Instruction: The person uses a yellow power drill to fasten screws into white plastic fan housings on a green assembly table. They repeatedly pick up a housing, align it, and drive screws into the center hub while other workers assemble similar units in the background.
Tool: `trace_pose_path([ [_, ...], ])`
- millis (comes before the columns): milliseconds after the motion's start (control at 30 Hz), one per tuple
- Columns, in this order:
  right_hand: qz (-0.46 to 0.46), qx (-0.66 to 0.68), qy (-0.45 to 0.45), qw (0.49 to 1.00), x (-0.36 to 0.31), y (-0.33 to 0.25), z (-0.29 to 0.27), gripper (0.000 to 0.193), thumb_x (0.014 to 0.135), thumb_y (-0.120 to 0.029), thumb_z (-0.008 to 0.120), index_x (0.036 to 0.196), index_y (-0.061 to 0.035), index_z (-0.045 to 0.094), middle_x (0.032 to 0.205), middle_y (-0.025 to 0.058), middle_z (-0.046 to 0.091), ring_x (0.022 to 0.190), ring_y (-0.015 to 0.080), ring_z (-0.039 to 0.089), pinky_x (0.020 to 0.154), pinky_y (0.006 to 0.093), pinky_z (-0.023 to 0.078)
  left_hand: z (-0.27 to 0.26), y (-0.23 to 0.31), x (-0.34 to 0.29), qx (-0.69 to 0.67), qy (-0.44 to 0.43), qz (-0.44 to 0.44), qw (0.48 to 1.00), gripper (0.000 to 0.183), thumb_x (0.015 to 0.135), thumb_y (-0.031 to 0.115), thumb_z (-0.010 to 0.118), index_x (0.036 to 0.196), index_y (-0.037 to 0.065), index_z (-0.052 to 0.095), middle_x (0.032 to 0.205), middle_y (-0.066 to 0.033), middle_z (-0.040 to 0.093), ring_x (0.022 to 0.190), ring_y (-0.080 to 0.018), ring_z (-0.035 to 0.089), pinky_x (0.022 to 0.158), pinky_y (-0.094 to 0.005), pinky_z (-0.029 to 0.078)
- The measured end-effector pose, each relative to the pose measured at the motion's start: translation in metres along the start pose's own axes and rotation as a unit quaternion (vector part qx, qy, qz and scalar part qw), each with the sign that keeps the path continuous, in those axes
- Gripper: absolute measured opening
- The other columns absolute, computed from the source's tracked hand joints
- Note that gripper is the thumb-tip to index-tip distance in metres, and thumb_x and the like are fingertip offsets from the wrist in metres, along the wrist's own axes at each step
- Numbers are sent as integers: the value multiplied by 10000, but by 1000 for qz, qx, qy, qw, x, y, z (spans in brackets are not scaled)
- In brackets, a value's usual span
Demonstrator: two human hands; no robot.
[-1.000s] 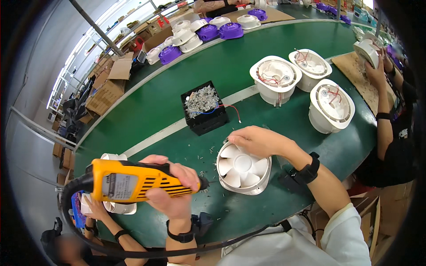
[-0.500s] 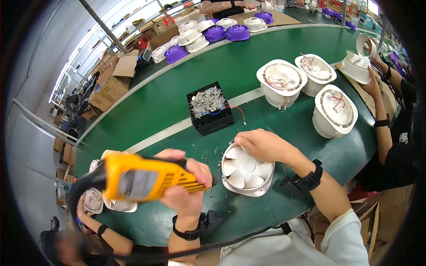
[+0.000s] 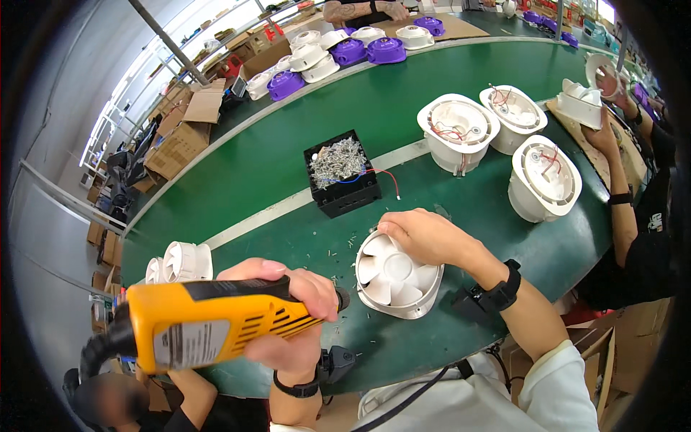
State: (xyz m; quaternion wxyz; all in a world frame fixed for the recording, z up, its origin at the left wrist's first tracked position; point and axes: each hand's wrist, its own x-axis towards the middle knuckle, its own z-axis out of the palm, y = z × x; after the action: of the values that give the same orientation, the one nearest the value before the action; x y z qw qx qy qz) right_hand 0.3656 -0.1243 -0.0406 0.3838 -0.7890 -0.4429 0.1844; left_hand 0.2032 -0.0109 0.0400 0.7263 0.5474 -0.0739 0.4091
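My left hand (image 3: 299,317) is wrapped round a yellow and black power screwdriver (image 3: 209,324), held above the bench with its dark nose toward the fan. The bit is hard to make out. A round white fan (image 3: 397,268) with several blades lies on the bench, its hub facing up. Over its far right rim curls my right hand (image 3: 432,236), thumb and fingers closed on the edge; a small dark bit shows at the fingertips. Loose screws (image 3: 332,253) are scattered left of the fan. Beyond it stands a black box (image 3: 345,198) heaped with screws.
A red and blue wire (image 3: 392,181) trails from the box. Three white housings (image 3: 458,137) with red wires stand at right. White fan parts (image 3: 188,261) are at left, purple and white housings (image 3: 349,52) across the bench. Co-workers sit at both sides; the right one (image 3: 601,129) handles white parts.
The screwdriver has swung lower and nearer me, its body now more level. The fan and my right hand have shifted slightly left. The right co-worker's two white parts have moved apart.
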Motion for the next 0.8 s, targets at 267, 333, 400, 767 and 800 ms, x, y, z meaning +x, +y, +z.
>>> trace_pose_path([
  [267, 12, 7, -7, 1000, 0, -2, 2, 323, 961, -288, 381, 961, -60, 611, 888, 186, 645, 872, 397, 595, 780, 474, 466, -12, -27, -13, 34, -22, -21, 999, 605, 797, 506, 661, 1067, 25, 413, 625, -85, 521, 471, -194, 495, 449, -307, 421],
  [333, 18, 2, 0, 1000, -1, -2, 1, 330, 962, -292, 376, 965, -59, 611, 888, 186, 646, 873, 395, 597, 780, 474, 468, -7, -10, -11, 24, -52, 13, 998, 587, 837, 520, 601, 1079, 31, 385, 608, -96, 522, 468, -200, 498, 451, -323, 423],
  [400, 17, 2, 23, 1000, -1, -1, 4, 337, 963, -294, 372, 967, -56, 610, 889, 190, 645, 870, 395, 598, 776, 477, 469, -8, -5, -13, 71, -47, 41, 996, 657, 826, 592, 559, 1108, 35, 352, 603, -101, 529, 467, -203, 501, 455, -331, 427],
  [767, 113, -52, 51, 991, -15, -13, 0, 324, 960, -270, 385, 978, -17, 586, 887, 201, 645, 855, 410, 600, 770, 486, 470, -14, 11, -37, 19, -22, 95, 995, 712, 815, 652, 512, 1115, 29, 341, 655, -133, 551, 470, -238, 511, 464, -374, 449],
  [800, 142, -70, 48, 986, -17, -15, -1, 318, 958, -262, 389, 980, -11, 582, 891, 203, 644, 860, 412, 598, 774, 485, 469, -13, 15, -37, -21, -43, 77, 996, 728, 810, 673, 491, 1111, 29, 336, 669, -134, 557, 475, -241, 517, 462, -370, 458],
])
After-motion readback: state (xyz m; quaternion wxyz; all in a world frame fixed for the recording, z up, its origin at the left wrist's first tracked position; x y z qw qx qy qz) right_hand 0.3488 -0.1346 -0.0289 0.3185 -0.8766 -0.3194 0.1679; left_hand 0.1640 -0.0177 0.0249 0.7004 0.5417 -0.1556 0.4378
